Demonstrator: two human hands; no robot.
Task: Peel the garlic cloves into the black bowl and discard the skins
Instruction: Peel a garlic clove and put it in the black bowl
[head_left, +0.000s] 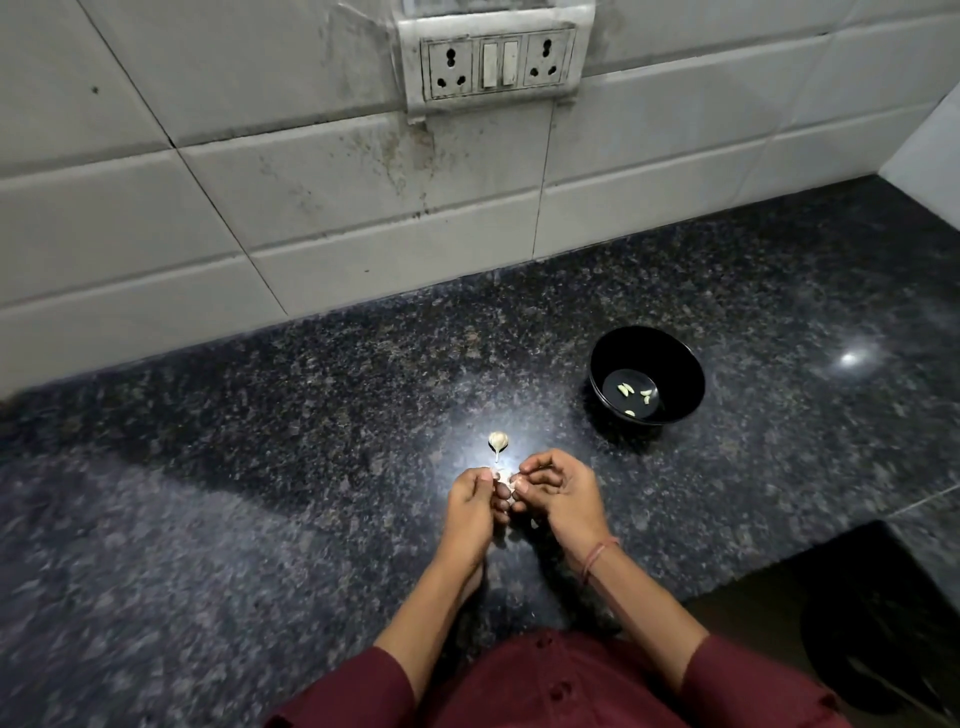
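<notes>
White clove (505, 484) is being pinched between left hand (470, 506) and right hand (563, 499), near the bowl (675, 358), left of it; slipping, it could be squirting onto the desk (260, 467) instead.

Glossy speckled granite counter (311, 415), shiny black bowl (675, 364), stained glazed wall tiles (208, 208).

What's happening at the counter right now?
A person is peeling garlic over the dark granite counter. The left hand and the right hand meet on one garlic clove, pinching it between them and working at its skin. A few peeled cloves lie in the black bowl, off to the right. One more unpeeled garlic piece with a stalk sits on the counter just beyond the hands.
</notes>
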